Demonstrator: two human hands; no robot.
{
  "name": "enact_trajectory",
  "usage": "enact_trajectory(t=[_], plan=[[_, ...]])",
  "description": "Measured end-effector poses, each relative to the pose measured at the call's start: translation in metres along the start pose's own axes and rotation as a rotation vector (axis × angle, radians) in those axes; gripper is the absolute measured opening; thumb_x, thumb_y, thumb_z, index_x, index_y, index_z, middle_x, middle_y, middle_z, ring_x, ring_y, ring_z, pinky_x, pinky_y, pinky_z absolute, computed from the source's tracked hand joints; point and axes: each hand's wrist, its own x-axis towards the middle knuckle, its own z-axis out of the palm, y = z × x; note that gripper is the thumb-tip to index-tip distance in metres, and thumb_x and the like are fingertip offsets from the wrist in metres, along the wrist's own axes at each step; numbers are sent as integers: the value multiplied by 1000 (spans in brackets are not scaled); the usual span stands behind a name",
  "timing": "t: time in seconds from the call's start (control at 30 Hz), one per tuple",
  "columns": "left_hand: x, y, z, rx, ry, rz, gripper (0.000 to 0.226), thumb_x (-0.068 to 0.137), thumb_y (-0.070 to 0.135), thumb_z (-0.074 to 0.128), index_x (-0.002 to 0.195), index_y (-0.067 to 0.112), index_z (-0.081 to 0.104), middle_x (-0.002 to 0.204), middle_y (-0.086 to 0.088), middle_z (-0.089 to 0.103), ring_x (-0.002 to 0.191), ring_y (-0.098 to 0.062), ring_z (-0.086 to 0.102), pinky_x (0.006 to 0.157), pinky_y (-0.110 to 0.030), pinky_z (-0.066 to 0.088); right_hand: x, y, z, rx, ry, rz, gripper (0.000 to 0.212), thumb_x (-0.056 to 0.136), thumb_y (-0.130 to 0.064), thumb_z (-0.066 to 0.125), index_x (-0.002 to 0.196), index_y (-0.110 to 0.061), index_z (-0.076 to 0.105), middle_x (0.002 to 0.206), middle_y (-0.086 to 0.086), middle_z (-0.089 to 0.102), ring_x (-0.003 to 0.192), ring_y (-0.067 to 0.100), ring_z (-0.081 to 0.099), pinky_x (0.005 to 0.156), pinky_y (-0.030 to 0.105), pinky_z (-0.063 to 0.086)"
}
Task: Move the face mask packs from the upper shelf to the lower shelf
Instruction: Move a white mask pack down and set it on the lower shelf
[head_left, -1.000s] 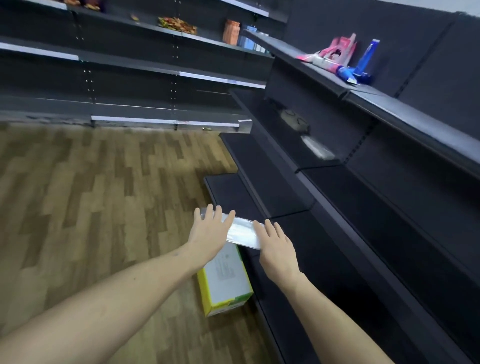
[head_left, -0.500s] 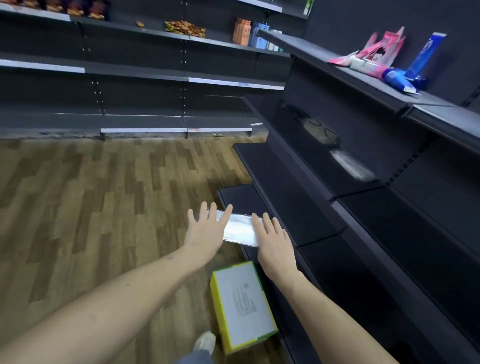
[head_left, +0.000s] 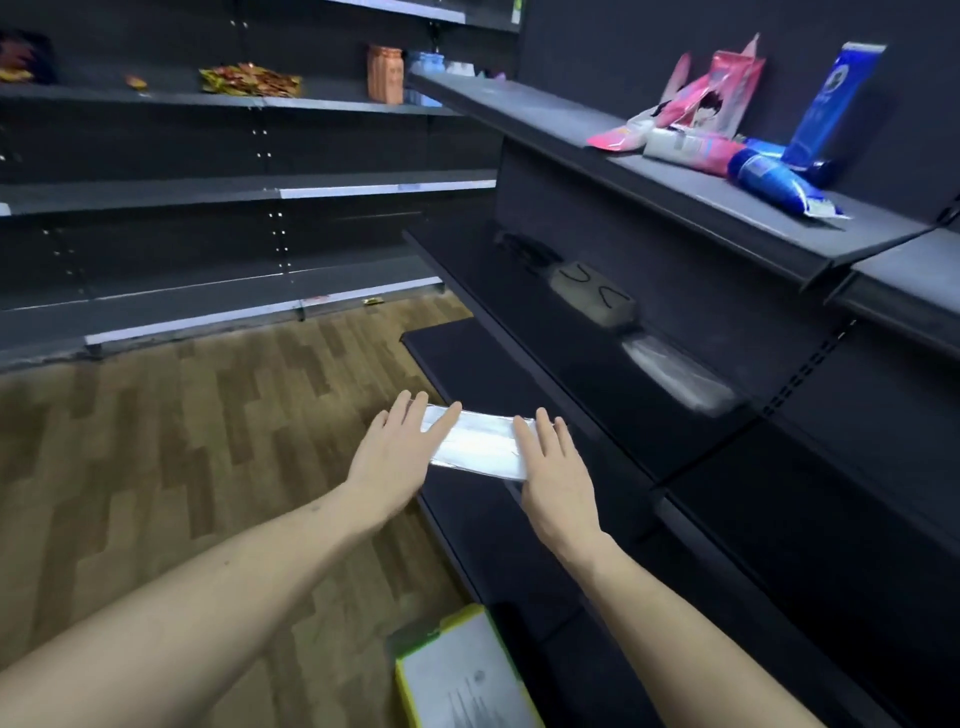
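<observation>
Both flat-fingered hands, left hand (head_left: 397, 457) and right hand (head_left: 558, 470), apparently still carry mask pack (head_left: 475, 447), unclenched.

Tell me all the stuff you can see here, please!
face mask pack: one, white in clear wrap, held flat between both hands over the lower shelf
packs on middle shelf: two, one tan, one clear and blurry
pink packets: a few, on the upper shelf
blue packs: about two, one standing, one lying, upper shelf
box: one, white with yellow-green edge, on the wooden floor
snack packets: a pile, orange, far shelf
jar: one, brownish, far shelf
left hand: fingers straight, pressing the pack's left end
right hand: fingers straight, pressing the right end
</observation>
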Motion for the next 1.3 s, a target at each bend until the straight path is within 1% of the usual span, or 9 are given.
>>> enact_trajectory(t=[0.13,0.3,0.43,0.6,0.77,1.0,1.13,1.23,1.3], plan=[[66,19,17,-25,56,135,87,89,0,51,158,28,6,160,-18,22,147,-37,18,110,-41,34,22,46,-6,5,8,152,73,85,5,44,153,-18,29,163,13,20,149,37,17,112,43,38],[136,55,35,-98,55,310,71,96,14,52,157,27,17,160,-18,23,146,-38,22,108,-45,36,40,88,-1,-8,57,347,79,82,4,48,155,-17,27,161,10,27,149,33,21,116,44,34],[197,75,46,-204,157,512,59,90,18,62,146,25,42,149,-18,42,133,-39,42,88,-43,51,61,116,3,-3,93,524,78,88,0,47,159,-20,20,165,6,18,152,27,11,121,38,24],[281,101,57,-350,110,747,47,98,36,47,144,31,46,150,-7,42,130,-35,45,80,-49,56,90,145,6,30,158,795,81,89,1,47,160,-20,13,165,4,17,153,26,9,123,36,18],[353,133,73,-387,295,910,45,101,35,38,143,25,49,140,-10,52,120,-33,57,49,-36,56,124,183,-2,-8,217,895,79,92,-5,52,160,-19,13,166,3,15,153,26,7,120,43,28],[436,186,78,-523,329,976,43,97,22,55,140,20,55,142,-16,49,123,-41,51,84,-48,54,163,249,-8,2,335,970,77,93,-20,61,158,-17,19,163,8,21,151,28,12,118,48,29],[456,210,105,-405,67,936,55,101,50,37,151,27,38,160,-20,21,143,-45,23,115,-53,23,169,270,7,165,348,1147,100,83,-41,76,158,-20,14,159,10,22,147,31,17,117,48,29],[453,216,125,-436,23,907,72,93,63,19,150,24,41,152,-26,35,138,-49,32,112,-58,31,163,265,24,334,413,1235,126,64,-56,86,158,-22,9,162,7,16,149,29,17,119,47,26],[452,221,128,-502,10,886,59,97,52,36,146,21,47,150,-29,36,135,-53,34,108,-62,34,159,261,32,343,483,1154,132,59,-57,88,158,-23,7,164,4,8,149,26,16,120,45,27]])
